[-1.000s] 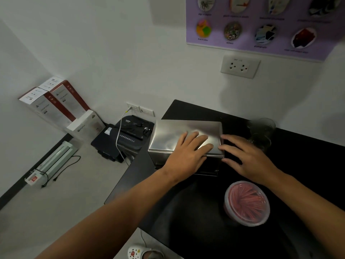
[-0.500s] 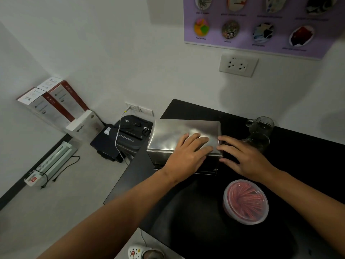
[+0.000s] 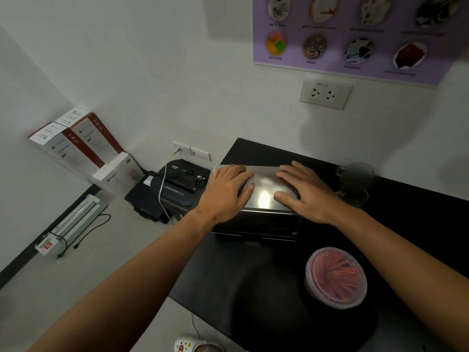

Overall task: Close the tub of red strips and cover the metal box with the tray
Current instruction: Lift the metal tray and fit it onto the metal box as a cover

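Note:
A shiny steel tray [image 3: 264, 191] lies upside down on top of the metal box [image 3: 253, 224] at the far left of the black table [image 3: 241, 288]. My left hand [image 3: 225, 194] rests flat on the tray's left part, fingers spread. On the tray's right part my right hand [image 3: 309, 194] lies flat as well. The round clear tub of red strips [image 3: 335, 275] stands near the table's front right with its clear lid on, apart from both hands.
Two clear glasses [image 3: 355, 184] stand right of the box, close to my right hand. On the floor to the left are a black shredder [image 3: 180, 186], cardboard boxes [image 3: 76, 146] and a white laminator [image 3: 73, 222]. A wall socket [image 3: 324, 94] sits above the table.
My right hand has moved from the tray's right edge onto its top. My left hand has slid left and farther across the tray. The tub has not moved.

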`<state>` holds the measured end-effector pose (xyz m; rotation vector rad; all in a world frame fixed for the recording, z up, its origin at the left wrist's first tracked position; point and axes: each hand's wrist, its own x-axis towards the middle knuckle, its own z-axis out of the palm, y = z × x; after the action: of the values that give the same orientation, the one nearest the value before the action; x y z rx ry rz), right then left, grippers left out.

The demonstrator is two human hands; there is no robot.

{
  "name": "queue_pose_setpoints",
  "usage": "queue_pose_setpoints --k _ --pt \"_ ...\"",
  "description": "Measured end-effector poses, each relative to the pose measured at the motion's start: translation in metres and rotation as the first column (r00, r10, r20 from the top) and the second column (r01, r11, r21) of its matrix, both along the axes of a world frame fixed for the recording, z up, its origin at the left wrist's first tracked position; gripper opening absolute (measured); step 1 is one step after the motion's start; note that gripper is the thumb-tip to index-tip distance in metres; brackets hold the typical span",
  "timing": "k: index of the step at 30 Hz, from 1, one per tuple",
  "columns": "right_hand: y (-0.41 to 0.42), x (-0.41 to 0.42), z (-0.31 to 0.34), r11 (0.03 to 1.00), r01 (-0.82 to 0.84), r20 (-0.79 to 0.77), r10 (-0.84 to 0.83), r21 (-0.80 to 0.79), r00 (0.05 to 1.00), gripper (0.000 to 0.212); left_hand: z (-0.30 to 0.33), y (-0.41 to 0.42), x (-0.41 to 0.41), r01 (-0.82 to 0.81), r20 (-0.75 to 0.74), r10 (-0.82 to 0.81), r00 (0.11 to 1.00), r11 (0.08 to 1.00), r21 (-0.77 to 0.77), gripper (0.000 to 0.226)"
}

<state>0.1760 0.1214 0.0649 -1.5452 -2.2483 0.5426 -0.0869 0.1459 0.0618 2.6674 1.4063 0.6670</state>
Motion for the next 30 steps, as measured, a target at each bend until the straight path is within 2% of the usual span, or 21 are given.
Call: queue_pose_setpoints --k 7,10,13,15,19,24,28,30 --pt "0.001 -0.019 -0.004 0.998 0.027 0.064 -0.03 0.051 0.998 0.059 -0.003 0.0 -0.001 0.012 0.013 -0.012 1.0 1.0 -0.02 0.042" --pt "0.001 -0.018 -0.007 0.999 0.04 0.071 -0.041 0.02 0.997 0.057 -0.002 0.001 -0.003 0.021 0.029 -0.019 0.999 0.998 -0.062 0.043" --pt "-0.002 -0.019 -0.008 0.994 0.091 0.011 -0.09 -0.058 0.996 0.06 0.0 0.0 -0.007 0.021 0.03 -0.019 0.999 0.997 -0.073 0.044" --pt "-0.008 -0.019 -0.009 0.986 0.138 -0.081 -0.146 -0.098 0.986 0.065 0.0 -0.005 -0.014 -0.047 0.01 0.048 0.999 0.997 -0.069 0.049" --pt "-0.023 -0.012 -0.012 0.954 0.197 -0.21 -0.246 -0.227 0.946 0.079 -0.008 -0.015 -0.039 -0.229 0.058 0.247 0.967 0.949 -0.216 0.065" --pt "-0.042 0.006 -0.015 0.921 0.162 -0.316 -0.282 -0.355 0.906 0.091 -0.025 -0.036 -0.069 -0.236 0.212 0.407 0.889 0.802 -0.549 0.094" --pt "-0.057 0.011 -0.018 0.899 0.13 -0.399 -0.31 -0.417 0.863 0.1 -0.033 -0.054 -0.077 -0.196 0.23 0.381 0.895 0.801 -0.566 0.093" --pt "-0.063 0.012 -0.02 0.884 0.124 -0.415 -0.33 -0.45 0.848 0.1 -0.034 -0.062 -0.075 -0.132 0.296 0.354 0.887 0.81 -0.572 0.087"
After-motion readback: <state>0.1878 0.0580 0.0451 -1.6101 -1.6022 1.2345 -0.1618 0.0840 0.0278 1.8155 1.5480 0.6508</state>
